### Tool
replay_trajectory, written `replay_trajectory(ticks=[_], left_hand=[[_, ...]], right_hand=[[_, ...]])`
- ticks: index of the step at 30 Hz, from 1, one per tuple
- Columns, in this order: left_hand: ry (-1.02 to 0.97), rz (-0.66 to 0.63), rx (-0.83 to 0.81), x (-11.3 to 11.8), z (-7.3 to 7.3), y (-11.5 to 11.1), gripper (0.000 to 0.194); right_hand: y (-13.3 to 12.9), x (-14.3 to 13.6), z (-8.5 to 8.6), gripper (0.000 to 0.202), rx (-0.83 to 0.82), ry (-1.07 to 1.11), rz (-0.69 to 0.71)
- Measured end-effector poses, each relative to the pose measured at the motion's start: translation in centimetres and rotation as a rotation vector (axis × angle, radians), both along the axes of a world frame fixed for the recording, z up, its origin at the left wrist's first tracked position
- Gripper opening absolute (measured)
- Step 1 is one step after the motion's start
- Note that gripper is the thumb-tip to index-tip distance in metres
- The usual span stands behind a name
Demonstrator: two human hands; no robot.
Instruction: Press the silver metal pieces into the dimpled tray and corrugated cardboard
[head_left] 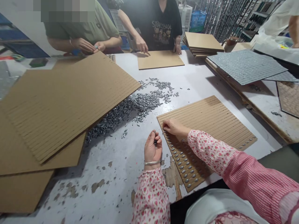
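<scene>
A slotted brown board [207,115] lies aslant on the table before me. Small silver spindle-shaped pieces [186,163] sit in rows along its near left part, and a few more line its right edge. My right hand [174,127] is closed in a pinch at the board's left edge; its fingertips hide whatever is between them. Just left of the board, my left hand [153,147] is curled palm up around a few dark silver pieces, partly covered by the fingers. Beyond it spreads a loose heap of the same silver pieces [140,102].
Large slotted brown boards [70,102] overlap at the left, partly over the heap. Across the white table [112,174], two people work; one person's hand [141,44] touches a brown board [161,59]. Stacked boards [203,42] and silver-covered boards [247,65] lie at right.
</scene>
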State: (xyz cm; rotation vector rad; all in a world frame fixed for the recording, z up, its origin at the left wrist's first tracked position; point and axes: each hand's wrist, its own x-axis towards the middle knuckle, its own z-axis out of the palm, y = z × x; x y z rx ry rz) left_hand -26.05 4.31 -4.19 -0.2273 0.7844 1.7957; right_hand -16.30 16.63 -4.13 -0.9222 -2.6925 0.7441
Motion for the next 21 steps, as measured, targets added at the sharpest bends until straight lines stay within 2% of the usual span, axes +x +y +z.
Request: replay_trajectory(ticks=[3,9,12,14,16,19,21], left_hand=[[-0.017,0.002,-0.005,0.0,-0.1,0.0,0.004],[0.049,-0.019,0.008,0.1,-0.2,0.0,0.01],[0.078,-0.027,-0.008,0.2,-0.2,0.0,0.009],[0.084,-0.035,-0.003,0.3,-0.2,0.0,0.009],[0.089,-0.053,0.016,0.4,-0.3,0.1,0.01],[0.088,-0.087,0.047,0.6,-0.4,0.1,0.01],[0.073,-0.08,0.028,0.6,-0.2,0.1,0.005]], right_hand=[[0.0,0.4,0.0,0.009,-0.078,0.065,0.005],[0.0,1.0,0.2,0.007,-0.071,0.051,0.019],[-0.7,1.0,0.5,0.01,-0.329,0.209,-0.037],[-1.4,1.0,0.9,0.02,-0.575,0.359,-0.072],[-2.2,0.7,1.4,0.028,-0.734,0.46,-0.051],[-2.8,0.1,1.7,0.02,-0.762,0.511,0.035],[-2.5,-0.3,1.6,0.016,-0.753,0.517,0.022]])
